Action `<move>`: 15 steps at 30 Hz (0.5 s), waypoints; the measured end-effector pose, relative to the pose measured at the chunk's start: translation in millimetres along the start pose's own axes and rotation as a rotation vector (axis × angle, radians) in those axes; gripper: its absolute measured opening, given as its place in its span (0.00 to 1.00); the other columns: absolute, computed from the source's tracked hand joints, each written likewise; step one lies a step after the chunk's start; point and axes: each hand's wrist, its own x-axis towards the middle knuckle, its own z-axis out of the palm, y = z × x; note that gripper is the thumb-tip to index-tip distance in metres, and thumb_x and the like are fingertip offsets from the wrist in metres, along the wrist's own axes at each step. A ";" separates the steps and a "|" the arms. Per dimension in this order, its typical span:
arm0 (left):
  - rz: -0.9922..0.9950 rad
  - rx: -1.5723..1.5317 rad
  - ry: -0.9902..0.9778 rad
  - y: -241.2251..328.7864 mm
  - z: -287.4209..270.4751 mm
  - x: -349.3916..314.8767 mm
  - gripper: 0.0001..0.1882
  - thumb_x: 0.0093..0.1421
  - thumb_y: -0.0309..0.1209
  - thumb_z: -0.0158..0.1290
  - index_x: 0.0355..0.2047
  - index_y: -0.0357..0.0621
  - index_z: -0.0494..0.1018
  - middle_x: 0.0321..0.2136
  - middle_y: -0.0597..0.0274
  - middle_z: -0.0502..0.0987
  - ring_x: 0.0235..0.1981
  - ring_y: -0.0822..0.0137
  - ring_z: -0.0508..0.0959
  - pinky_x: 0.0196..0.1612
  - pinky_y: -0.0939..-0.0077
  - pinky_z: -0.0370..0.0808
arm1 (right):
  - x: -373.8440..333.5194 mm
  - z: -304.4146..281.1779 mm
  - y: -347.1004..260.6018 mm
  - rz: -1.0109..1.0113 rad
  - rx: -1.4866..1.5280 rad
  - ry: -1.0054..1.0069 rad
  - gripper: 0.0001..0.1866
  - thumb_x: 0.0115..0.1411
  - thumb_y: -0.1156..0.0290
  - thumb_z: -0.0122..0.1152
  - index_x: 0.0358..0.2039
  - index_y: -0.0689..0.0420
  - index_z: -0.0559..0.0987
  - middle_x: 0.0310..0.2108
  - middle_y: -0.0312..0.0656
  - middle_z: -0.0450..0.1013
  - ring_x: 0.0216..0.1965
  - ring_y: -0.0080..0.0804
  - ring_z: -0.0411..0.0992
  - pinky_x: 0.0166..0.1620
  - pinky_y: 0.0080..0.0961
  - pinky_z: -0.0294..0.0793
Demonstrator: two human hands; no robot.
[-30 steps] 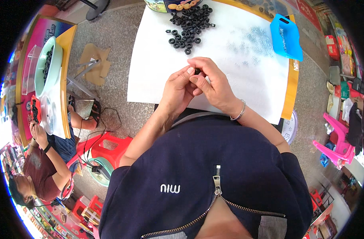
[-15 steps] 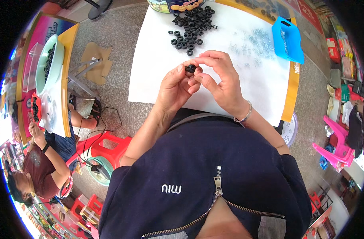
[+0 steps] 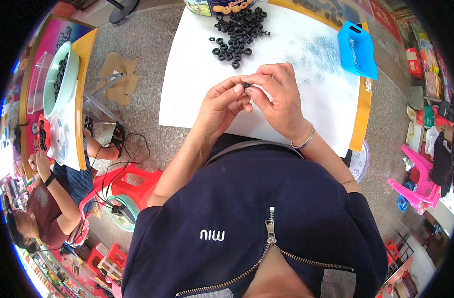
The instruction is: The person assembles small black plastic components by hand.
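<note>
My left hand [image 3: 218, 108] and my right hand [image 3: 282, 105] meet over the near part of a white-covered table [image 3: 187, 94]. Between their fingertips is a small black part [image 3: 246, 85], mostly hidden by the fingers. The left thumb and fingers grip it from one side, while the right thumb and forefinger pinch it from the other. Just beyond the hands lies a loose pile of small black ring-shaped parts [image 3: 236, 42], a few of them with a squarish tab.
A printed tin [image 3: 219, 7] stands behind the pile. At the right edge sits a blue scoop-like tray [image 3: 368, 63] near scattered tiny bluish bits [image 3: 321, 52]. On the left, a person [image 3: 48, 203] works at another table beside a pale green basin [image 3: 74, 74]. Red stool [image 3: 132, 184] stands nearer.
My right thumb and forefinger have closed in on the black part, which was more exposed in the left fingers before. The pile looks the same.
</note>
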 end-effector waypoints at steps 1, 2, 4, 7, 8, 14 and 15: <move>0.000 -0.001 0.001 0.6 0.8 -0.1 0.17 0.63 0.33 0.52 0.47 0.33 0.71 0.30 0.62 0.75 0.29 0.73 0.75 0.35 0.79 0.77 | -1.0 -0.1 1.2 0.000 0.000 -0.001 0.13 0.48 0.77 0.61 0.37 0.53 0.80 0.35 0.36 0.69 0.39 0.35 0.64 0.44 0.31 0.65; -0.012 0.009 0.021 1.1 1.5 -0.2 0.15 0.63 0.31 0.51 0.46 0.33 0.71 0.30 0.62 0.75 0.29 0.73 0.75 0.35 0.79 0.77 | -2.2 0.1 2.4 0.009 -0.005 -0.004 0.13 0.48 0.77 0.61 0.37 0.53 0.80 0.35 0.35 0.69 0.38 0.35 0.64 0.44 0.30 0.65; -0.022 0.018 0.041 1.3 1.3 0.3 0.14 0.63 0.29 0.50 0.45 0.33 0.72 0.30 0.62 0.75 0.29 0.74 0.75 0.35 0.79 0.77 | -3.6 1.3 3.8 0.017 -0.010 -0.008 0.12 0.49 0.77 0.61 0.36 0.53 0.80 0.34 0.35 0.70 0.38 0.34 0.64 0.43 0.30 0.65; -0.021 0.029 0.101 0.0 -0.3 2.3 0.12 0.63 0.27 0.50 0.44 0.32 0.72 0.30 0.62 0.75 0.28 0.75 0.75 0.34 0.79 0.78 | -6.0 4.8 6.5 0.023 -0.006 0.009 0.11 0.49 0.78 0.61 0.35 0.54 0.79 0.32 0.35 0.71 0.36 0.34 0.65 0.42 0.29 0.66; -0.009 0.046 0.121 -0.7 -0.2 2.8 0.11 0.63 0.26 0.50 0.44 0.32 0.72 0.30 0.62 0.75 0.28 0.75 0.75 0.34 0.79 0.78 | -8.4 7.2 8.5 0.047 0.013 0.009 0.11 0.50 0.78 0.61 0.35 0.54 0.79 0.31 0.35 0.71 0.36 0.34 0.65 0.42 0.29 0.66; 0.010 0.068 0.150 -3.4 -1.9 3.8 0.11 0.62 0.25 0.51 0.43 0.31 0.72 0.31 0.61 0.75 0.28 0.74 0.75 0.34 0.78 0.79 | -11.8 8.0 8.1 0.077 0.041 0.001 0.08 0.52 0.77 0.61 0.35 0.55 0.78 0.32 0.36 0.73 0.34 0.34 0.66 0.39 0.29 0.68; 0.010 0.073 0.153 -3.7 -2.4 3.9 0.11 0.62 0.24 0.51 0.43 0.31 0.72 0.31 0.61 0.75 0.28 0.74 0.75 0.34 0.77 0.80 | -11.9 7.5 8.2 0.085 0.056 -0.006 0.08 0.53 0.77 0.60 0.35 0.55 0.78 0.32 0.37 0.73 0.34 0.35 0.66 0.38 0.28 0.68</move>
